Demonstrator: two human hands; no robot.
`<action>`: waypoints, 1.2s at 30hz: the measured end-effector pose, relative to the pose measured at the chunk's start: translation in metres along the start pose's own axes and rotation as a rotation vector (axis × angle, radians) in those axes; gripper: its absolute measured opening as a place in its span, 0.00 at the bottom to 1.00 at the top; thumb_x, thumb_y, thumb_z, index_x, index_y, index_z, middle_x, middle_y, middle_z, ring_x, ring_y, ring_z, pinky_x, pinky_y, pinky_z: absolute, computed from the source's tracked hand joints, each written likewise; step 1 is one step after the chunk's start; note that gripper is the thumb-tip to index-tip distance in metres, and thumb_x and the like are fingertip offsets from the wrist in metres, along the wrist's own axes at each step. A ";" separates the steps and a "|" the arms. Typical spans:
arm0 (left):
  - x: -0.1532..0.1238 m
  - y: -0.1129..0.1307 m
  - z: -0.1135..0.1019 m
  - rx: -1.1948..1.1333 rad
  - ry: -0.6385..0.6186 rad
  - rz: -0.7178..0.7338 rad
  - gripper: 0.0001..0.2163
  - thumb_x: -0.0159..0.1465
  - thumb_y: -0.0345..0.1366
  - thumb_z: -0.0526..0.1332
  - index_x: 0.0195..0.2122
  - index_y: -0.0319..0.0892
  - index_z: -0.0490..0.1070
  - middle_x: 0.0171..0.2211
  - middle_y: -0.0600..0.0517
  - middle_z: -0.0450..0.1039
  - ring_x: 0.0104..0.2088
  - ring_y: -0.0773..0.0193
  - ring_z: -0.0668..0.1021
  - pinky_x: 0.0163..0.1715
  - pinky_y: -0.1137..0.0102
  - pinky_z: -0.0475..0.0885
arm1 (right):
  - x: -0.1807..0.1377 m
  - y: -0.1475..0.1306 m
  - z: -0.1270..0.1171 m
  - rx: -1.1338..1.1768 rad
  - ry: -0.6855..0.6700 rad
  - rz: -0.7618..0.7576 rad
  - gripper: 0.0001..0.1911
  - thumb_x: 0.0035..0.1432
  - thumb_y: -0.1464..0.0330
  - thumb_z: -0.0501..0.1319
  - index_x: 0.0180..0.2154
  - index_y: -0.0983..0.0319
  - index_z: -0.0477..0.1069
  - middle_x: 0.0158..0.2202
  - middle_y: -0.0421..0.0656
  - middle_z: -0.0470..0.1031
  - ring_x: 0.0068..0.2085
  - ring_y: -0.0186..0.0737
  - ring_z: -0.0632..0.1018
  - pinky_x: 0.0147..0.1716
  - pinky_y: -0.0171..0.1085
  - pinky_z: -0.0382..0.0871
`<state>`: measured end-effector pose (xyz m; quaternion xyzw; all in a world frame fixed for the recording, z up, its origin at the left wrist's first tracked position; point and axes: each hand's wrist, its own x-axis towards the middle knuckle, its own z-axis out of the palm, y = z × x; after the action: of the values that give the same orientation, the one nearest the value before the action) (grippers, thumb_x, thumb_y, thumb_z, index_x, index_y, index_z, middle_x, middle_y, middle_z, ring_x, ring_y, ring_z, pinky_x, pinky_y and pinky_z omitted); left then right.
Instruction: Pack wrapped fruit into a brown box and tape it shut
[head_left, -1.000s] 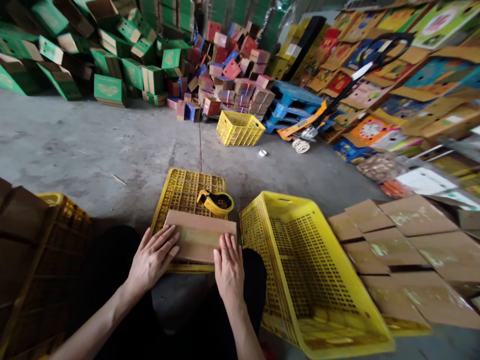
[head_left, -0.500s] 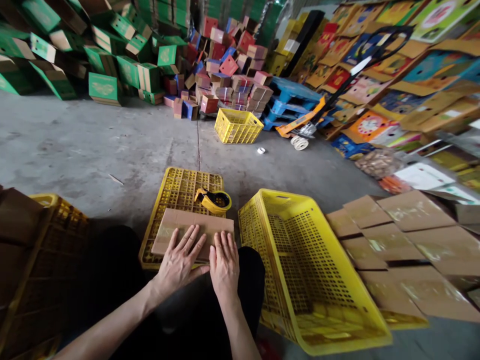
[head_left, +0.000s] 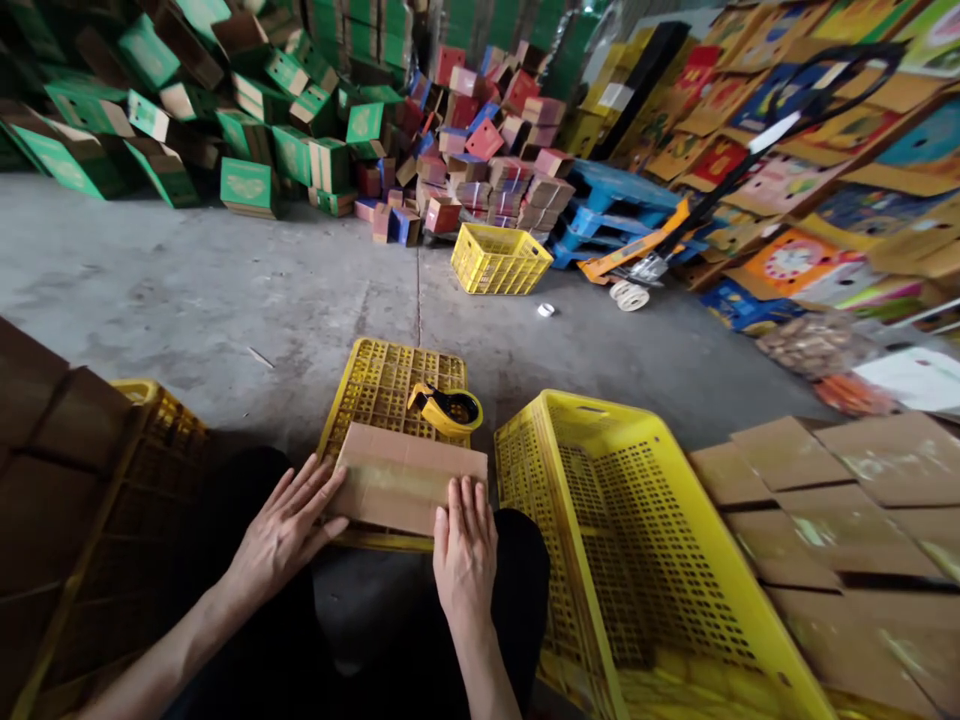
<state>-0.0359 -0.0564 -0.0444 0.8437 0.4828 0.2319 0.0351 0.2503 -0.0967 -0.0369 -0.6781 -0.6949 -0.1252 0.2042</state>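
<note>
A flat brown cardboard box (head_left: 405, 475) with a strip of clear tape along its top lies on an upturned yellow crate (head_left: 379, 375) in front of my knees. My left hand (head_left: 289, 520) is at the box's left edge, its fingers stretched out and touching or just beside that end. The fingers of my right hand (head_left: 466, 540) lie flat on the top near its right end, close together and straight. Behind the box, a yellow tape dispenser (head_left: 448, 408) rests on the same crate.
An open yellow crate (head_left: 652, 560) stands to my right, with stacked taped boxes (head_left: 840, 510) beyond it. More cardboard boxes (head_left: 60, 450) are at my left. Farther off are another yellow crate (head_left: 501, 262), a pallet jack (head_left: 645, 250), blue pallets (head_left: 607, 205) and heaped green boxes (head_left: 247, 185).
My left hand has slid left, off the top of the box to its left edge. My right hand stays on the right end. The view has shifted a little to the left.
</note>
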 end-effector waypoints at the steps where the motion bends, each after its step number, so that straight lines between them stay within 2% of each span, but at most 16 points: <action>1: -0.003 -0.001 0.001 -0.026 0.009 -0.021 0.34 0.75 0.53 0.55 0.78 0.48 0.46 0.72 0.44 0.61 0.73 0.47 0.61 0.69 0.49 0.63 | 0.000 -0.002 0.002 -0.009 0.001 0.006 0.28 0.78 0.62 0.49 0.73 0.66 0.58 0.70 0.55 0.65 0.72 0.57 0.63 0.68 0.55 0.61; 5: -0.004 0.007 0.010 -0.103 0.074 -0.071 0.40 0.73 0.55 0.58 0.78 0.47 0.41 0.71 0.40 0.63 0.71 0.45 0.65 0.66 0.47 0.67 | 0.002 -0.021 0.007 -0.001 0.012 0.019 0.30 0.78 0.61 0.49 0.73 0.69 0.57 0.72 0.59 0.60 0.72 0.60 0.63 0.69 0.56 0.60; 11: 0.000 0.007 0.019 -0.165 0.097 -0.099 0.38 0.74 0.51 0.57 0.78 0.49 0.40 0.71 0.39 0.63 0.70 0.44 0.68 0.67 0.42 0.65 | 0.014 -0.070 0.016 0.123 0.003 -0.049 0.30 0.77 0.63 0.51 0.73 0.69 0.55 0.72 0.59 0.61 0.71 0.57 0.65 0.67 0.55 0.65; 18: -0.006 0.000 0.018 -0.337 0.036 -0.133 0.35 0.74 0.49 0.58 0.78 0.52 0.43 0.74 0.43 0.57 0.72 0.46 0.63 0.69 0.45 0.63 | 0.037 -0.102 0.016 0.301 -0.126 -0.173 0.25 0.76 0.68 0.50 0.68 0.70 0.65 0.69 0.56 0.67 0.72 0.55 0.64 0.68 0.55 0.67; 24: -0.012 -0.009 0.020 -0.333 -0.001 -0.045 0.40 0.73 0.50 0.60 0.78 0.49 0.37 0.74 0.40 0.55 0.73 0.44 0.60 0.68 0.47 0.65 | 0.065 -0.125 0.010 0.499 -0.155 -0.256 0.21 0.75 0.69 0.51 0.62 0.67 0.73 0.63 0.50 0.75 0.67 0.47 0.72 0.70 0.47 0.66; 27: -0.013 -0.009 0.019 -0.256 -0.036 -0.054 0.40 0.73 0.50 0.59 0.78 0.51 0.34 0.74 0.40 0.55 0.73 0.44 0.61 0.68 0.44 0.64 | 0.067 -0.122 0.009 0.507 -0.154 -0.251 0.20 0.75 0.68 0.52 0.62 0.65 0.73 0.63 0.48 0.76 0.66 0.46 0.73 0.70 0.48 0.64; 30: -0.012 -0.005 0.016 -0.196 -0.056 -0.066 0.41 0.73 0.52 0.59 0.78 0.53 0.33 0.74 0.41 0.56 0.72 0.44 0.63 0.67 0.42 0.64 | 0.061 -0.108 0.008 0.500 -0.151 -0.247 0.20 0.75 0.68 0.52 0.63 0.63 0.71 0.64 0.46 0.75 0.67 0.46 0.72 0.71 0.50 0.64; 36: -0.013 0.000 0.013 -0.157 -0.048 -0.117 0.40 0.73 0.53 0.58 0.78 0.53 0.37 0.73 0.44 0.59 0.72 0.46 0.64 0.67 0.42 0.64 | 0.044 -0.054 -0.004 0.406 -0.114 -0.152 0.21 0.75 0.70 0.51 0.63 0.63 0.72 0.64 0.46 0.75 0.67 0.45 0.72 0.70 0.49 0.64</action>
<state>-0.0357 -0.0652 -0.0607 0.8142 0.5105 0.2463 0.1260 0.1971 -0.0618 -0.0075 -0.5746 -0.7654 0.0405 0.2870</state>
